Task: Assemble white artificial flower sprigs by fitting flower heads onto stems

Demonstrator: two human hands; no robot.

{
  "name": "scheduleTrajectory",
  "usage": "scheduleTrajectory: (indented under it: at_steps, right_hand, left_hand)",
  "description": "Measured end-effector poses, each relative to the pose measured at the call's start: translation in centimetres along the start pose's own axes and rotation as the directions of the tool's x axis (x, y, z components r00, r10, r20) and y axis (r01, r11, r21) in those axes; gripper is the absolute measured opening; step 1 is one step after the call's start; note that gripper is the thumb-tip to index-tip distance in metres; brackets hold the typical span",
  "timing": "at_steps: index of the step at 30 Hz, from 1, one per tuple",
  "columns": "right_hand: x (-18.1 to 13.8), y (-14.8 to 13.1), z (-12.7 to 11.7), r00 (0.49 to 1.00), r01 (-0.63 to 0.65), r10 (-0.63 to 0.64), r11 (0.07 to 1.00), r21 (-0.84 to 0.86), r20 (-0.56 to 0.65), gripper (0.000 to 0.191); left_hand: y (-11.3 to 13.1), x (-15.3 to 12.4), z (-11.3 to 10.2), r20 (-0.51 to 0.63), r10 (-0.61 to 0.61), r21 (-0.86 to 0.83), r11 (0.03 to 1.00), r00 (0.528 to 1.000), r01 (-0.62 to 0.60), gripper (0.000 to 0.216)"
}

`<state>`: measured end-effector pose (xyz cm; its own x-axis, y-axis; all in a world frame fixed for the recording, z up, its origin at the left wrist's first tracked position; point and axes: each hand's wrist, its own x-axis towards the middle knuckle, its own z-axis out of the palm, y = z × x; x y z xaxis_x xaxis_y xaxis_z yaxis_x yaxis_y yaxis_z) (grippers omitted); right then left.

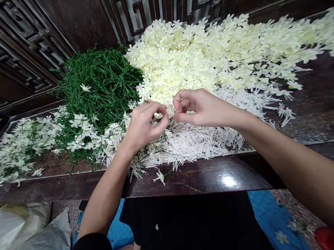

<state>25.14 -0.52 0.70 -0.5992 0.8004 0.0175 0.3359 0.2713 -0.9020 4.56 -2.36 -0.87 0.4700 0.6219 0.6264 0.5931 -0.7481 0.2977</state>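
Note:
My left hand (pixel 148 122) is closed in a pinch, thumb against forefinger. A bit of green stem shows at its knuckles, and the rest is hidden by the fingers. Facing it, my right hand (pixel 196 106) also pinches with thumb and fingertips; what lies between them is too small to make out. The fingertips of both hands almost meet over a heap of white artificial stamens (pixel 196 144). Just beyond is a big pile of creamy-white artificial petals (pixel 180 60). Green plastic stems (pixel 102 83) are heaped beyond my left hand.
Assembled white flowers on green stems (pixel 23 145) lie at the left. One single flower (pixel 159 176) rests on the dark wooden bench's front edge (pixel 204 179). A carved wooden back (pixel 137 10) rises behind the piles. Pale sacks (pixel 29 235) stand on the floor at lower left.

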Motion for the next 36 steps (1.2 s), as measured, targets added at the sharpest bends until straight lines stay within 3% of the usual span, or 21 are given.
scheduleTrajectory:
  at_steps: [11,18,22,36]
  right_hand:
    - [-0.1,-0.2,0.1,0.989,0.065,-0.066,0.998,-0.013,-0.135,0.012]
    - [-0.2,-0.4,0.1,0.985,0.045,-0.047,0.999,-0.018,-0.165,0.004]
    - [-0.2,-0.6,0.1,0.985,0.027,-0.037,0.998,-0.063,-0.168,0.007]
    - [-0.2,-0.4,0.1,0.991,0.082,-0.092,0.991,-0.108,-0.093,0.015]
  left_hand:
    - [-0.1,0.1,0.0,-0.09,0.017,-0.089,0.996,0.996,-0.025,0.008]
    - [0.7,0.3,-0.3,-0.032,-0.268,-0.314,0.917,0.963,0.245,0.003]
    - [0.7,0.4,-0.3,0.015,-0.355,-0.398,0.855,0.935,0.332,0.009]
    - [0.7,0.2,-0.3,0.025,-0.356,-0.391,0.857,0.934,0.337,0.009]
